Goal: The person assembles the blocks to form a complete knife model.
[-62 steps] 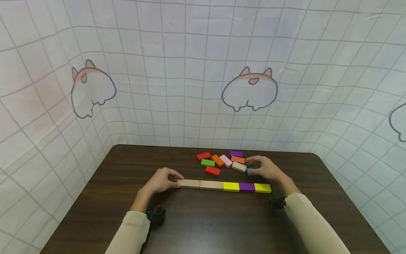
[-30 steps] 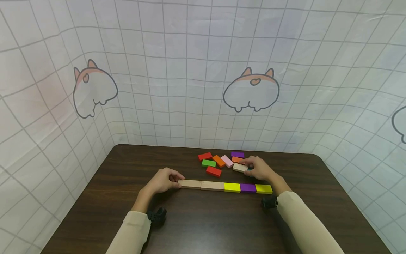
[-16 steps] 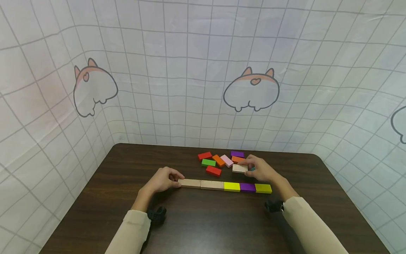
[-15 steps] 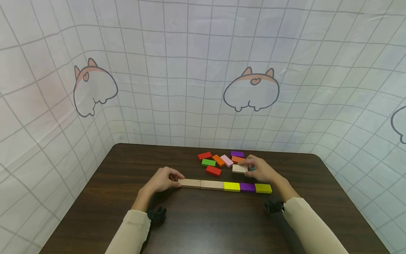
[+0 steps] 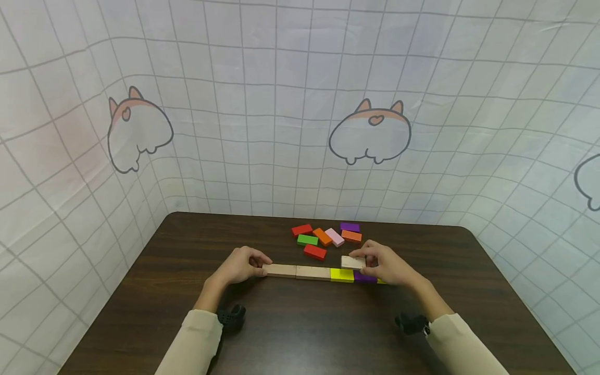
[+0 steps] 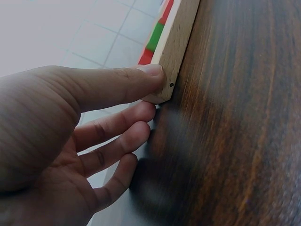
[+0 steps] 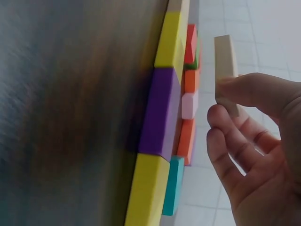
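My right hand [image 5: 386, 264] pinches a plain wooden block [image 5: 350, 262] between thumb and fingers, raised above the table; the right wrist view shows the held block [image 7: 225, 59] apart from the others. Below it runs a straight row: two plain wooden blocks, a yellow block [image 5: 341, 275], a purple block [image 5: 364, 277] and a second yellow block [image 7: 148, 188], partly hidden by my right hand in the head view. At the row's left end my left hand [image 5: 240, 265] pinches the end wooden block [image 5: 280, 270], thumb on its near face [image 6: 171, 66].
Behind the row lie loose blocks: two red, a green block [image 5: 307, 240], a pink block [image 5: 335, 237], two orange and a purple block [image 5: 349, 227]. A teal block [image 7: 173, 186] shows in the right wrist view. Grid-patterned cloth [image 5: 262, 130] hangs behind the dark table [image 5: 300, 328].
My right hand went from the teal block to the loose wooden block, took hold of it, and has brought it nearer the row. My left hand has stayed at the row's left end.
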Demonstrator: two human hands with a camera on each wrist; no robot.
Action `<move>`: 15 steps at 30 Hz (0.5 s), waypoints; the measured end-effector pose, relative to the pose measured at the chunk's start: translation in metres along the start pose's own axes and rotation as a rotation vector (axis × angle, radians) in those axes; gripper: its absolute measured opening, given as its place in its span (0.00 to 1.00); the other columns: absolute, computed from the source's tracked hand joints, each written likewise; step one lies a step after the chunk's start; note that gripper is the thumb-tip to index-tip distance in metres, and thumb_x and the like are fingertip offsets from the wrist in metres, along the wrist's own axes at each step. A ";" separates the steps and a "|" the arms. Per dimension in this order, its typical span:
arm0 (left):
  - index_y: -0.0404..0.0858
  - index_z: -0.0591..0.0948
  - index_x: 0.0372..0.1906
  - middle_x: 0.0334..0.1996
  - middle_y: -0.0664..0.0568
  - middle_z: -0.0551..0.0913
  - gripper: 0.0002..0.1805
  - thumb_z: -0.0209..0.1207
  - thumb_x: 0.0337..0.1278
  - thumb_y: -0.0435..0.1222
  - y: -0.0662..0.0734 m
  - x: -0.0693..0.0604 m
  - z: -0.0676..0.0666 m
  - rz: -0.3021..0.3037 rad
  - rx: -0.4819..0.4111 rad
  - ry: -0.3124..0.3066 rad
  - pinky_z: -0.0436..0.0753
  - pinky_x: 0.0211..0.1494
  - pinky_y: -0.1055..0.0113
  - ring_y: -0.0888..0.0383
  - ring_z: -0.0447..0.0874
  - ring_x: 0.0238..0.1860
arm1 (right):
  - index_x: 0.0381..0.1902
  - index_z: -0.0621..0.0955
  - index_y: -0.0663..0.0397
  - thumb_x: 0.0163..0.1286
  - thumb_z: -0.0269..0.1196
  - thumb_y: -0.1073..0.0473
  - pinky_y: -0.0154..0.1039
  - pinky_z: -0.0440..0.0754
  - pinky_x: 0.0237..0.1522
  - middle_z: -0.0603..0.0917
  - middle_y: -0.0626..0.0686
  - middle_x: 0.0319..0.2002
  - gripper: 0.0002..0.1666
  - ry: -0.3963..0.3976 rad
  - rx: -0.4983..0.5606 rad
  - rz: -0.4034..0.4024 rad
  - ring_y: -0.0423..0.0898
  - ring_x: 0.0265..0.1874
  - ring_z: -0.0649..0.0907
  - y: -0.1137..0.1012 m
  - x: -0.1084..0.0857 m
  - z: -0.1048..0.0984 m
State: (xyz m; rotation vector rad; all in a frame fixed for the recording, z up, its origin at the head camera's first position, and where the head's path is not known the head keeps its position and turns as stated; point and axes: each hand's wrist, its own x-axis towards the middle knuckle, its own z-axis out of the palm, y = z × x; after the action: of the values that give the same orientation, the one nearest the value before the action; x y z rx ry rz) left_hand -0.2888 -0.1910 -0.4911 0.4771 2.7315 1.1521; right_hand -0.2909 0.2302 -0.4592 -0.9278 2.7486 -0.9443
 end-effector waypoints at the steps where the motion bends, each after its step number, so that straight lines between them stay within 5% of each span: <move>1: 0.45 0.91 0.44 0.32 0.56 0.86 0.11 0.73 0.55 0.34 0.000 0.000 0.000 0.001 0.000 0.000 0.80 0.37 0.65 0.60 0.80 0.32 | 0.59 0.85 0.48 0.66 0.70 0.65 0.32 0.79 0.36 0.77 0.48 0.41 0.23 -0.009 0.006 -0.001 0.41 0.33 0.76 -0.001 -0.002 0.002; 15: 0.45 0.91 0.44 0.32 0.56 0.86 0.11 0.73 0.56 0.34 0.001 0.000 0.000 -0.016 0.003 0.000 0.79 0.36 0.66 0.61 0.79 0.31 | 0.56 0.86 0.49 0.66 0.70 0.64 0.31 0.78 0.34 0.76 0.50 0.38 0.20 -0.106 0.042 -0.011 0.38 0.30 0.76 -0.015 -0.015 0.031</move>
State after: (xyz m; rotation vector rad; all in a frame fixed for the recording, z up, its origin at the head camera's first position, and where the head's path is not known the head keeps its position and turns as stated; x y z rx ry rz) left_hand -0.2886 -0.1902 -0.4906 0.4546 2.7320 1.1449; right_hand -0.2624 0.2134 -0.4769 -0.9584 2.6285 -0.9220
